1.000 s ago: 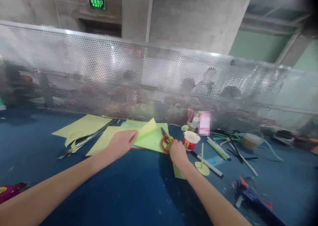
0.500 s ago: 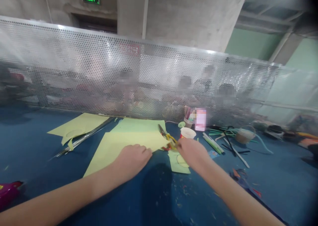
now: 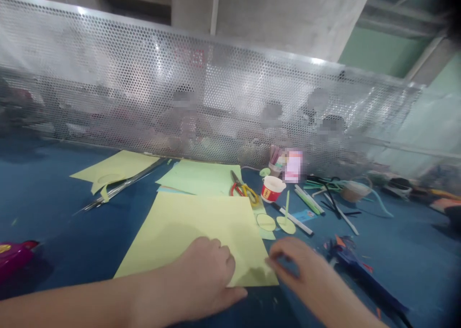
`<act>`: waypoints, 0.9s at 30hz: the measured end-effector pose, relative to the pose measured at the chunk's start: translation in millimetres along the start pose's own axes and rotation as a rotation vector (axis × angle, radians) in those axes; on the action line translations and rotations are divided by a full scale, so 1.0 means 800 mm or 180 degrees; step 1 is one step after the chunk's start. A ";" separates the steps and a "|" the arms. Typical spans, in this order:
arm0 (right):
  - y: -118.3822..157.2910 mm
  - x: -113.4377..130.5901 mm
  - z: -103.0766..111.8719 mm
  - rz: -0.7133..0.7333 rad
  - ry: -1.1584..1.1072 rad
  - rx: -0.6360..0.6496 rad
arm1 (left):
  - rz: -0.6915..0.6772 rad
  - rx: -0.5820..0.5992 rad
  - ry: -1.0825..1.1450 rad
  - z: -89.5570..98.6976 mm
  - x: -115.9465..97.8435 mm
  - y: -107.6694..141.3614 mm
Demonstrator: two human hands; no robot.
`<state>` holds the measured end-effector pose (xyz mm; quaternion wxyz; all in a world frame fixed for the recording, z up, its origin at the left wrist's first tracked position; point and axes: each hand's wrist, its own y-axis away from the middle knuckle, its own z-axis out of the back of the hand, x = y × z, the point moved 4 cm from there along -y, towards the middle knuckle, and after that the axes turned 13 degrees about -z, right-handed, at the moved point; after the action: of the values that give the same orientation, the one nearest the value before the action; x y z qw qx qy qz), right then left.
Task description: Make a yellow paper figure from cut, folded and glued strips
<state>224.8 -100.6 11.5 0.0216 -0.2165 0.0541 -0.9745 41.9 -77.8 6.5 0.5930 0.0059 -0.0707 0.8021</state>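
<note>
A pale yellow sheet of paper lies flat on the blue table in front of me. My left hand rests on its near part with curled fingers, the thumb stuck out past the near edge. At the right edge, the thumb and forefinger of my right hand form a loop, their tips together on the paper. Beyond the sheet are pale green paper and scissors with red and yellow handles. Yellow paper discs, one a round cutout with a strip standing on it, lie to the right.
A red and white paper cup, markers and pipe cleaners are on the right. A blue glue gun lies near my right arm. More yellow paper and a purple object are left. A perforated metal screen borders the back.
The yellow sheet has come nearer, baring more green paper and the scissors. My right hand has moved from near the scissors down to the sheet's right edge; my left hand moved nearer too.
</note>
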 end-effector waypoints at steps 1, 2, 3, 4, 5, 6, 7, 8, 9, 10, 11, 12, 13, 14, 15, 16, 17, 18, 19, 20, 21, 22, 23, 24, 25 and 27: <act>-0.005 -0.017 0.014 -0.0277 0.0097 -0.0113 | 0.0107 0.0021 0.0107 0.007 0.006 -0.006; -0.012 -0.036 0.029 -0.0515 0.0174 -0.0199 | 0.0235 -0.0030 0.0243 0.012 0.015 -0.014; -0.017 -0.055 0.044 -0.0721 0.0259 -0.0277 | 0.0346 -0.0175 0.0433 0.017 0.026 -0.026; -0.022 -0.074 0.058 -0.0886 0.0324 -0.0358 | 0.0462 -0.0373 0.0693 0.019 0.038 -0.040; -0.026 -0.092 0.069 -0.1004 0.0390 -0.0400 | 0.0521 -0.0511 0.1033 0.017 0.050 -0.058; -0.029 -0.107 0.077 -0.1059 0.0418 -0.0418 | 0.0563 -0.0672 0.1383 0.014 0.061 -0.078; -0.031 -0.119 0.081 -0.1044 0.0391 -0.0427 | 0.0614 -0.0745 0.1773 0.007 0.072 -0.100; -0.031 -0.128 0.082 -0.0985 0.0365 -0.0423 | 0.0632 -0.0769 0.1892 0.001 0.080 -0.123; -0.031 -0.134 0.080 -0.0938 0.0352 -0.0428 | 0.0649 -0.0786 0.1949 -0.006 0.087 -0.147; -0.031 -0.139 0.077 -0.0897 0.0354 -0.0433 | 0.0677 -0.0801 0.2012 -0.013 0.091 -0.169; -0.030 -0.141 0.072 -0.0861 0.0375 -0.0448 | 0.0707 -0.0808 0.2080 -0.020 0.094 -0.189; -0.030 -0.142 0.066 -0.0811 0.0401 -0.0461 | 0.0755 -0.0827 0.2134 -0.026 0.095 -0.207; -0.030 -0.141 0.060 -0.0726 0.0423 -0.0459 | 0.0784 -0.0831 0.2196 -0.033 0.096 -0.222; -0.030 -0.139 0.055 -0.0615 0.0441 -0.0459 | 0.0799 -0.0832 0.2258 -0.038 0.096 -0.234; -0.031 -0.137 0.050 -0.0493 0.0452 -0.0453 | 0.0789 -0.0825 0.2322 -0.043 0.095 -0.244; -0.031 -0.135 0.045 -0.0381 0.0460 -0.0450 | 0.0765 -0.0808 0.2388 -0.048 0.094 -0.252; -0.031 -0.133 0.041 -0.0293 0.0471 -0.0452 | 0.0735 -0.0791 0.2446 -0.052 0.094 -0.257; -0.032 -0.132 0.037 -0.0221 0.0486 -0.0447 | 0.0701 -0.0776 0.2498 -0.055 0.093 -0.262; -0.032 -0.132 0.034 -0.0170 0.0505 -0.0449 | 0.0667 -0.0765 0.2544 -0.058 0.093 -0.265; -0.032 -0.133 0.031 -0.0135 0.0522 -0.0455 | 0.0634 -0.0761 0.2584 -0.060 0.092 -0.268; -0.033 -0.134 0.029 -0.0108 0.0536 -0.0464 | 0.0603 -0.0763 0.2624 -0.062 0.091 -0.271; -0.033 -0.136 0.027 -0.0091 0.0543 -0.0479 | 0.0571 -0.0769 0.2669 -0.063 0.090 -0.273; -0.033 -0.138 0.026 -0.0080 0.0544 -0.0496 | 0.0541 -0.0777 0.2719 -0.065 0.088 -0.275; -0.034 -0.140 0.025 -0.0073 0.0542 -0.0509 | 0.0513 -0.0784 0.2772 -0.066 0.086 -0.277; -0.034 -0.142 0.025 -0.0070 0.0540 -0.0519 | 0.0488 -0.0791 0.2824 -0.068 0.084 -0.279; -0.035 -0.144 0.024 -0.0071 0.0540 -0.0522 | 0.0431 -0.0798 0.2909 -0.070 0.080 -0.282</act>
<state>336.4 -66.9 -16.0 -0.0116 -0.1350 0.1329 -0.9818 241.8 54.1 -19.1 0.5059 -0.4236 0.1009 0.7446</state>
